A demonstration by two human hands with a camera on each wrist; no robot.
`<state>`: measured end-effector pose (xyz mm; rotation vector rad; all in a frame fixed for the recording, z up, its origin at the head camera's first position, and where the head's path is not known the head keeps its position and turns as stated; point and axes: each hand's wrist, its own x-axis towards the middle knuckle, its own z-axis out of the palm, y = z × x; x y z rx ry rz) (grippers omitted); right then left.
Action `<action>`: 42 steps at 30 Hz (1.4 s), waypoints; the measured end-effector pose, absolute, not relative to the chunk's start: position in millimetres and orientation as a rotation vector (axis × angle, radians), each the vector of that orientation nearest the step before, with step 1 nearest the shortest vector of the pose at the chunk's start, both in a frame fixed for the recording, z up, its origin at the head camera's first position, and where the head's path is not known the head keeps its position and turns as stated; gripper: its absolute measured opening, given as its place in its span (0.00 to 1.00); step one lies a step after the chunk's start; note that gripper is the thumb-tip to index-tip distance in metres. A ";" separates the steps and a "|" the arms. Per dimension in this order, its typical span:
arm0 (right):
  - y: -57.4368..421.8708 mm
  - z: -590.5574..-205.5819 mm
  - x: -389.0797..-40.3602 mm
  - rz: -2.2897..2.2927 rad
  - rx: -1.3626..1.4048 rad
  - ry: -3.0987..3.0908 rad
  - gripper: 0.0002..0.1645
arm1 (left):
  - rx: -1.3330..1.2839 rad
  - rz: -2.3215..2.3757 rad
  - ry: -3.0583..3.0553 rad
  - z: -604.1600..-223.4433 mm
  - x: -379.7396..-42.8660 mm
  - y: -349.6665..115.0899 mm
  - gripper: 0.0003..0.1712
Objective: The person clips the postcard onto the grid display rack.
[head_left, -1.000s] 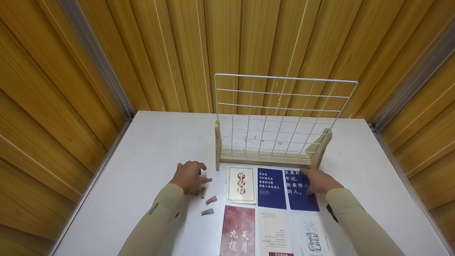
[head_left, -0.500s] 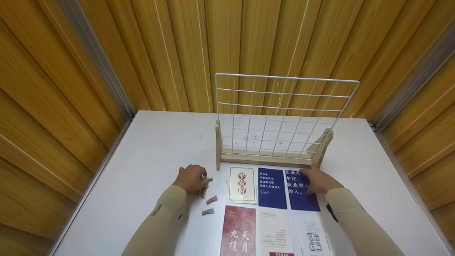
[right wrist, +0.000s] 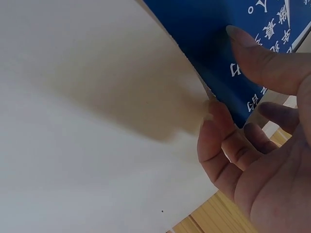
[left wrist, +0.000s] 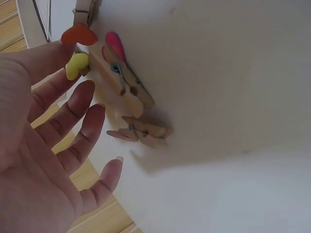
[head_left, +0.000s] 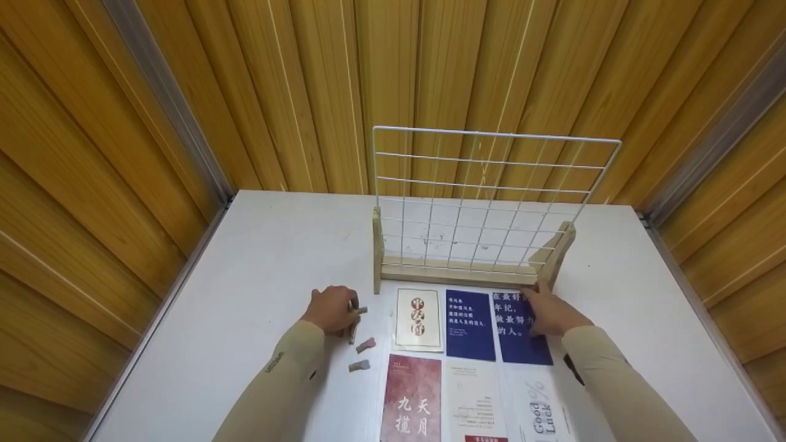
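Note:
In the head view my left hand (head_left: 331, 309) is down at the clothespins, its thumb and index finger pinching at one. The left wrist view shows the thumb at an orange heart clothespin (left wrist: 79, 35) and the index finger at a yellow heart clothespin (left wrist: 77, 66); the other fingers spread loosely. Beside them lie a pink heart clothespin (left wrist: 131, 82) and a pale one (left wrist: 146, 132). My right hand (head_left: 560, 312) grips the right edge of a dark blue card (head_left: 522, 344) with white writing. Its thumb lies over the printed face, fingertips along the edge.
A white wire grid (head_left: 482, 164) stands upright in a wooden base (head_left: 457, 273) behind the cards. Next to the gripped card lie another blue card (head_left: 470, 344) and a cream card (head_left: 402, 337). A red card (head_left: 414, 380) and two pale cards lie nearer, on the white table (head_left: 282, 239).
The left thumb and index finger have come together at the clothespins, where they were apart a second ago. The right hand stays on the blue card, almost still.

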<state>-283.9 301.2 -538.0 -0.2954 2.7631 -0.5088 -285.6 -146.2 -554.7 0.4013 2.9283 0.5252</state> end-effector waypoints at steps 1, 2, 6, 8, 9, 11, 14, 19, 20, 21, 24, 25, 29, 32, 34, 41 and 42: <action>301.0 -537.6 -283.2 -0.507 -0.299 2.770 0.59 | 0.404 0.526 2.929 -554.6 -285.6 -146.1 0.07; 300.8 -537.4 -282.7 -0.503 -0.307 2.778 0.58 | 0.408 0.520 2.931 -554.5 -285.6 -146.2 0.06; 299.8 -535.8 -281.0 -0.487 -0.337 2.821 0.53 | 0.411 0.514 2.930 -552.5 -286.0 -146.3 0.08; 299.3 -534.7 -280.3 -0.476 -0.345 2.839 0.51 | 0.411 0.514 2.930 -550.7 -286.2 -146.5 0.10; 299.1 -534.3 -280.0 -0.472 -0.344 2.846 0.50 | 0.411 0.524 2.929 -549.6 -286.4 -146.7 0.11; 299.3 -533.8 -279.6 -0.459 -0.350 2.862 0.48 | 0.405 0.540 2.931 -547.3 -286.5 -147.0 0.11; 300.0 -534.2 -278.6 -0.452 -0.360 2.879 0.48 | 0.391 0.555 2.934 -544.6 -286.9 -147.6 0.10; 301.7 -536.6 -275.9 -0.470 -0.390 2.935 0.44 | 0.349 0.601 2.916 -540.7 -288.7 -148.5 0.07; 302.3 -537.4 -275.4 -0.476 -0.397 2.949 0.43 | 0.336 0.611 2.909 -539.5 -288.4 -148.7 0.06; 302.7 -538.1 -274.9 -0.488 -0.399 2.960 0.42 | 0.330 0.616 2.908 -538.3 -288.0 -149.0 0.06; 304.1 -540.1 -273.4 -0.539 -0.400 2.987 0.40 | 0.305 0.634 2.910 -534.2 -285.4 -149.7 0.06; 304.8 -541.0 -273.0 -0.553 -0.402 2.993 0.39 | 0.295 0.644 2.907 -532.7 -284.2 -149.8 0.06; 307.4 -542.1 -271.4 -0.612 -0.399 3.008 0.38 | 0.248 0.685 2.906 -528.8 -280.8 -149.9 0.06; 309.3 -540.4 -270.3 -0.638 -0.395 3.015 0.36 | 0.201 0.718 2.890 -527.8 -278.8 -149.6 0.03; 310.2 -538.2 -269.7 -0.649 -0.392 3.020 0.34 | 0.173 0.736 2.881 -527.3 -277.6 -149.2 0.02; 316.5 -526.2 -266.8 -0.649 -0.339 3.034 0.30 | 0.199 0.801 2.880 -527.1 -273.8 -148.7 0.03; 317.9 -524.1 -266.4 -0.651 -0.334 3.037 0.29 | 0.217 0.807 2.886 -527.1 -273.4 -149.2 0.03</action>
